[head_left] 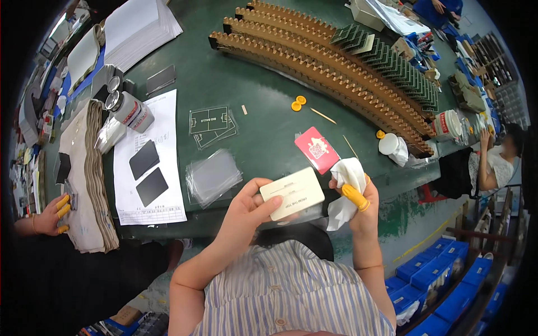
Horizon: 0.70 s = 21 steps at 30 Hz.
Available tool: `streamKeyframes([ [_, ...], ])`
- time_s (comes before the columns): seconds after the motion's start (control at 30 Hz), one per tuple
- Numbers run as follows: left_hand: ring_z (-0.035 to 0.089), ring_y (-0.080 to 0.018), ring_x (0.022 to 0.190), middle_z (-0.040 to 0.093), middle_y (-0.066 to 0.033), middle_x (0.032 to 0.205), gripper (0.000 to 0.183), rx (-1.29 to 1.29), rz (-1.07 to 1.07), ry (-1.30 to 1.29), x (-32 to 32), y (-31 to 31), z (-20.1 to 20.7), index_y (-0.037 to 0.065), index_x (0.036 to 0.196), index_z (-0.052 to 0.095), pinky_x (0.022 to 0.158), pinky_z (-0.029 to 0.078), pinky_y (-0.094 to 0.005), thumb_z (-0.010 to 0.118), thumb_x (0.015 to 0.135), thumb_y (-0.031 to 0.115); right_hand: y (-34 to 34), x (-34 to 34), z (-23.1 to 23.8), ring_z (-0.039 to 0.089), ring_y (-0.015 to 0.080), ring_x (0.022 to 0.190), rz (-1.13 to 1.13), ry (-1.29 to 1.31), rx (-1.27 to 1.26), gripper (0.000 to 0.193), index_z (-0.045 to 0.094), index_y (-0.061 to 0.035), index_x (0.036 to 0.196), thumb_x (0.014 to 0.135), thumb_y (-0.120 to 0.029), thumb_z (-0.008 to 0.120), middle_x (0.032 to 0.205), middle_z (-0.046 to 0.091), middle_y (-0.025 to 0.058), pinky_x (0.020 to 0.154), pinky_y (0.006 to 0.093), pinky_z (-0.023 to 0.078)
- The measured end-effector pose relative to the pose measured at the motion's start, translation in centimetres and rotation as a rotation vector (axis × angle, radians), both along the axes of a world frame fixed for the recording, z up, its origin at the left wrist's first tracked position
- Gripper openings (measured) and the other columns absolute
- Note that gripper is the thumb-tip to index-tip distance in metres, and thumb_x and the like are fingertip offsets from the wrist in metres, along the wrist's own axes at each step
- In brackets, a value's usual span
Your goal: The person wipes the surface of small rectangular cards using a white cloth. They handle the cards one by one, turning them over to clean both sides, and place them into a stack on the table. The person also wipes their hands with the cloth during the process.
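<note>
My left hand (252, 204) pinches a cream card (297, 196) by 1 end, thumb on top, above the table's near edge. My right hand (365, 210), wearing a yellow finger cover (356, 197), grasps a crumpled white cloth (343, 215) just beside the card's other end. A red card (315, 147) lies just beyond. Green tabletop (266, 131) opens out between the clear sleeves (214, 176) and the curved wooden racks (314, 61).

Cream card (292, 189), dark print. White cloth (339, 214). Yellow finger cot (355, 196). Pink-red card (307, 141), white square code. Dark green tabletop (266, 131). Brown slotted racks (246, 46). Blue bins (428, 270). Shirt (246, 288): blue/tan stripes on white.
</note>
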<state>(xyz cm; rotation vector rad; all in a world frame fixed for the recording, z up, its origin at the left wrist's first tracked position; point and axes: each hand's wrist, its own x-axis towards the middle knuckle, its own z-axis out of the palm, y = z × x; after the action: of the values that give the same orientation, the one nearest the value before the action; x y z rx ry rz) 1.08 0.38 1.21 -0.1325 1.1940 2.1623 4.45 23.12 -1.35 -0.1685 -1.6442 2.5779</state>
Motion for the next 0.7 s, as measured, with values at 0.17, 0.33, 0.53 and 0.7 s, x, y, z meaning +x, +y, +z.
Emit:
streamKeyframes([
  [0.17,0.063,-0.0115,0.087,0.065,-0.0073,0.096,0.015,-0.077,-0.007,0.043,0.2,-0.4,-0.1,0.004,0.103,0.050,0.079,0.050,-0.0257,0.058,0.089,0.007,-0.5,-0.3,-0.2,0.058,0.0170,0.091,-0.042,0.004,0.019,0.041,0.050,0.0012,0.120,0.085,-0.014,0.063,0.106,0.059,0.0094,0.084,0.0286,0.043],
  [0.33,0.057,-0.0059,0.084,0.059,0.0011,0.090,0.023,-0.102,0.021,0.076,0.6,-1.1,-0.1,0.006,0.102,0.053,0.077,0.046,-0.0225,0.066,0.084,0.007,-1.1,-1.0,-0.5,0.058,0.0177,0.087,0.019,-0.010,-0.031,0.039,0.053,-0.0006,0.116,0.088,-0.026,0.060,0.102,0.060,0.0112,0.078,0.0275,0.044],
  [0.53,0.060,-0.0081,0.085,0.061,-0.0003,0.090,0.031,-0.004,0.010,0.068,0.3,-0.9,-0.3,0.005,0.106,0.053,0.076,0.049,-0.0242,0.069,0.079,0.001,-2.4,-2.1,0.4,0.057,0.0209,0.083,0.022,-0.019,-0.166,0.039,0.053,0.0009,0.114,0.090,-0.030,0.055,0.098,0.059,0.0118,0.071,0.0314,0.047],
  [0.7,0.063,-0.0109,0.085,0.064,-0.0052,0.093,0.045,-0.015,-0.007,0.052,0.1,-1.0,0.7,0.004,0.117,0.048,0.076,0.051,-0.0261,0.069,0.078,-0.001,-2.0,-2.0,-0.3,0.061,0.0200,0.085,-0.057,0.057,0.171,0.036,0.057,0.0029,0.107,0.087,-0.026,0.063,0.093,0.061,0.0106,0.075,0.0332,0.049],
])
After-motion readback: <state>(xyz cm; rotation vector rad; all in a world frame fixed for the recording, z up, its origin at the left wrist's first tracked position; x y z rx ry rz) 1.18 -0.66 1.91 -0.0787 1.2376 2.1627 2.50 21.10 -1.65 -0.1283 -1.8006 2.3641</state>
